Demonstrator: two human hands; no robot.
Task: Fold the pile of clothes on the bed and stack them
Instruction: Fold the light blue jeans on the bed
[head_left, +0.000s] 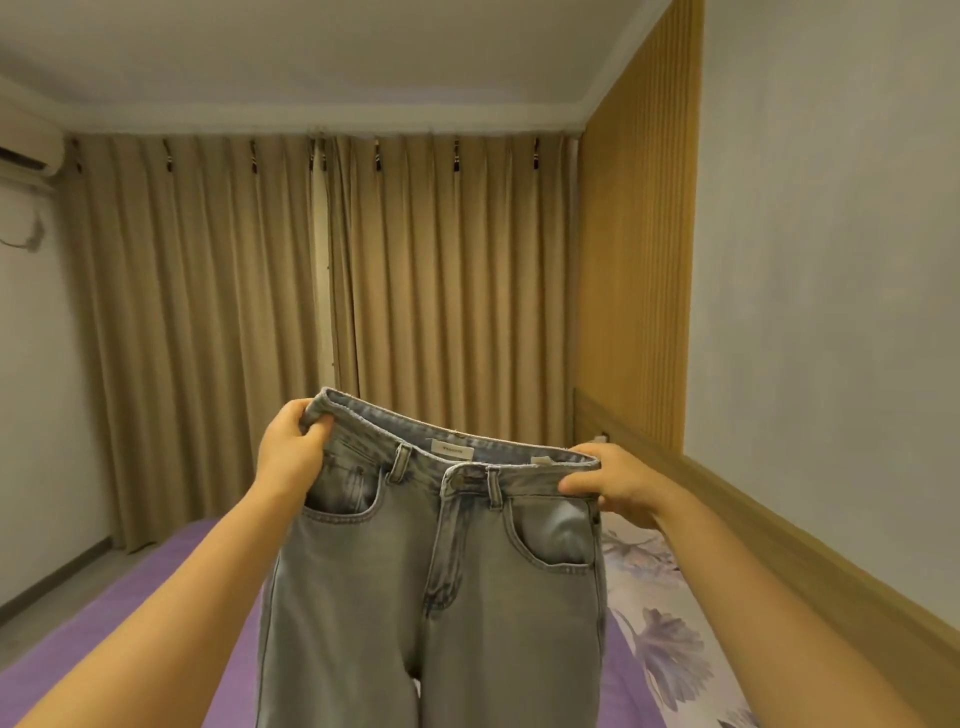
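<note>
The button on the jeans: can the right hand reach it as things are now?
Probably yes. The button faces the person, uncovered, a short way along the waistband from the right hand. But that hand grips the jeans, so the left hand would hold them alone.

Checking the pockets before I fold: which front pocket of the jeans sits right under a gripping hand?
The front pocket on the picture's left: the left hand grips the jeans waistband directly above it. The right hand grips beside the other pocket.

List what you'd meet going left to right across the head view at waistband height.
Left wall → curtains → left hand → jeans → right hand → wooden headboard → right wall.
</note>
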